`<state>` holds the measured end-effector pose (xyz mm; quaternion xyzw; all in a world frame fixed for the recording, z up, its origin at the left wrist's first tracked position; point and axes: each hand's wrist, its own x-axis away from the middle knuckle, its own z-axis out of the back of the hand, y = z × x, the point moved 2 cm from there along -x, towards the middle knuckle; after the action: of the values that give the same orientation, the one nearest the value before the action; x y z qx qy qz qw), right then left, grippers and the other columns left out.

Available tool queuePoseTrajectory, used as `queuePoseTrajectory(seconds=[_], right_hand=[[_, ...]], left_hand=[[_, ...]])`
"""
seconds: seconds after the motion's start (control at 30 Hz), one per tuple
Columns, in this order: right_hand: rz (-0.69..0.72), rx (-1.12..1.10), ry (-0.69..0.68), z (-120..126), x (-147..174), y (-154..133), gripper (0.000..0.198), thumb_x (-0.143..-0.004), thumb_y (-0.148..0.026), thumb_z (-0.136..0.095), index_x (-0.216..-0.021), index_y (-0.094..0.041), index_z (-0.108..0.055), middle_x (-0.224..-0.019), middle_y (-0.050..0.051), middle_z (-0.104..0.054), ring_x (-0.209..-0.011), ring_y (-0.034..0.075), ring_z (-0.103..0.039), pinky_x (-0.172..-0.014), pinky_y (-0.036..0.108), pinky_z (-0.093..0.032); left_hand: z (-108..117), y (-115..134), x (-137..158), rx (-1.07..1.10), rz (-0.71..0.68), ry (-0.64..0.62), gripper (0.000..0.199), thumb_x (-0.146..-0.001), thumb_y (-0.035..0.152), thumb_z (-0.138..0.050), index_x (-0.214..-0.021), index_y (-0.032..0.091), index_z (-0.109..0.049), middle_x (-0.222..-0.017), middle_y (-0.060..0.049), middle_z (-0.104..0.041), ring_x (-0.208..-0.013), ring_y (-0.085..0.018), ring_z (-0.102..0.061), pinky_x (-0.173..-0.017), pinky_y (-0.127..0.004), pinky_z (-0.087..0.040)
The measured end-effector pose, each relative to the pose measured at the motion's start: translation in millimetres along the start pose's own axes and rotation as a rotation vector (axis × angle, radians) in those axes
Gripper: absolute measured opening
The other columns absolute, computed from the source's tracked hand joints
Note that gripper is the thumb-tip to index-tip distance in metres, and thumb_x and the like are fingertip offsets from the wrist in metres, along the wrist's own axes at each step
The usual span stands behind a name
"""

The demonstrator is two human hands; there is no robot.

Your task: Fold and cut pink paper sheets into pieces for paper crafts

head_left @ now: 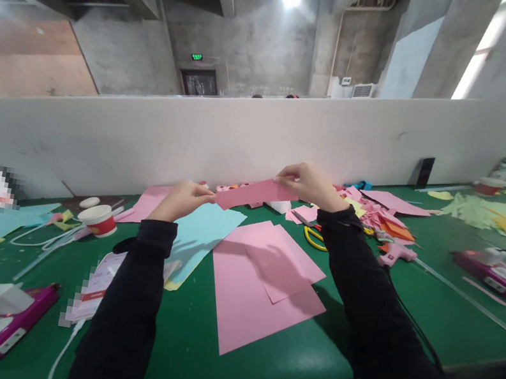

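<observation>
A strip of pink paper (252, 193) is stretched between my two hands, raised above the table. My left hand (183, 200) pinches its left end, and my right hand (307, 182) grips the right end between thumb and fingers. Beneath them, a smaller pink sheet (286, 266) lies over a larger pink sheet (242, 311) on the green tabletop. To the left of these are light blue sheets (202, 233), partly behind my left forearm. Scissors with yellow handles (315, 239) rest near my right wrist.
Pink and orange paper scraps (388, 222) and a pink glue gun (397, 254) lie right of my right arm. A paper cup (99, 221) stands at left. Purple power strips (2, 322) sit on both sides. A white partition (243, 130) closes off the back.
</observation>
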<state>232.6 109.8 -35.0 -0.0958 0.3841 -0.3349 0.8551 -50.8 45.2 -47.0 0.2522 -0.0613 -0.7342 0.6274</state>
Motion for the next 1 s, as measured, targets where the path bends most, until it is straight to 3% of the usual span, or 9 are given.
queuePoseTrajectory(seconds=[0.13, 0.23, 0.37, 0.43, 0.57, 0.7, 0.83, 1.0], right_hand=[[-0.021, 0.039, 0.012, 1, 1, 0, 0.021, -0.080, -0.022, -0.054, -0.083, -0.015, -0.074, -0.081, 0.007, -0.072, -0.075, 0.017, -0.061, -0.069, 0.027, -0.042], [-0.027, 0.042, -0.016, -2, 0, -3, 0.021, -0.081, -0.023, -0.055, -0.083, -0.015, -0.074, -0.083, 0.007, -0.072, -0.076, 0.017, -0.061, -0.069, 0.027, -0.042], [-0.025, 0.021, -0.073, -15, -1, -10, 0.019, -0.082, -0.025, -0.057, -0.083, -0.016, -0.074, -0.084, 0.007, -0.072, -0.075, 0.016, -0.061, -0.067, 0.025, -0.040], [-0.003, 0.022, -0.108, -24, -2, -16, 0.020, -0.084, -0.027, -0.056, -0.083, -0.016, -0.073, -0.082, 0.006, -0.072, -0.070, 0.015, -0.059, -0.064, 0.025, -0.038], [0.110, 0.032, -0.150, -40, -2, -26, 0.023, -0.086, -0.027, -0.053, -0.078, -0.016, -0.072, -0.072, 0.004, -0.068, -0.062, 0.012, -0.052, -0.059, 0.024, -0.033], [0.141, 0.138, -0.200, -50, -2, -28, 0.024, -0.085, -0.025, -0.053, -0.071, -0.016, -0.069, -0.064, 0.002, -0.063, -0.055, 0.010, -0.043, -0.055, 0.025, -0.028], [0.157, 0.231, -0.289, -59, -1, -31, 0.021, -0.085, -0.021, -0.053, -0.072, -0.017, -0.069, -0.072, 0.004, -0.066, -0.059, 0.012, -0.048, -0.057, 0.026, -0.027], [0.108, 0.379, -0.378, -74, -1, -36, 0.021, -0.085, -0.029, -0.052, -0.087, -0.015, -0.067, -0.091, 0.012, -0.067, -0.078, 0.019, -0.057, -0.065, 0.028, -0.033]], left_hand=[[4, -14, 1, -0.194, 0.106, 0.090, 0.024, -0.076, 0.042, -0.058, -0.076, 0.024, -0.076, -0.084, -0.006, -0.075, -0.084, -0.027, -0.067, -0.069, -0.032, -0.045], [7, -15, 2, -0.265, 0.150, 0.161, 0.033, -0.081, 0.045, -0.052, -0.085, 0.023, -0.076, -0.090, -0.010, -0.075, -0.087, -0.029, -0.066, -0.070, -0.034, -0.045], [6, 9, 5, -0.145, 0.025, 0.138, 0.053, -0.084, 0.059, -0.047, -0.118, 0.023, -0.066, -0.118, -0.009, -0.068, -0.099, -0.026, -0.062, -0.082, -0.033, -0.045], [0, 23, 4, -0.083, -0.080, 0.067, 0.055, -0.081, 0.060, -0.052, -0.122, 0.024, -0.062, -0.124, -0.007, -0.065, -0.105, -0.025, -0.060, -0.083, -0.031, -0.044], [-17, 35, 0, -0.103, -0.169, -0.106, 0.039, -0.082, 0.051, -0.053, -0.102, 0.023, -0.071, -0.105, -0.004, -0.072, -0.093, -0.021, -0.063, -0.078, -0.027, -0.043], [-25, 29, -4, -0.204, -0.195, -0.163, 0.037, -0.083, 0.049, -0.050, -0.077, 0.020, -0.072, -0.081, -0.004, -0.073, -0.074, -0.019, -0.061, -0.064, -0.027, -0.038], [-27, 28, -4, -0.222, -0.237, -0.148, 0.036, -0.084, 0.048, -0.050, -0.076, 0.020, -0.072, -0.081, -0.005, -0.073, -0.072, -0.019, -0.060, -0.064, -0.027, -0.037], [-40, 34, -6, -0.268, -0.266, -0.174, 0.026, -0.082, 0.039, -0.055, -0.071, 0.021, -0.070, -0.073, -0.005, -0.069, -0.067, -0.018, -0.057, -0.064, -0.028, -0.036]])
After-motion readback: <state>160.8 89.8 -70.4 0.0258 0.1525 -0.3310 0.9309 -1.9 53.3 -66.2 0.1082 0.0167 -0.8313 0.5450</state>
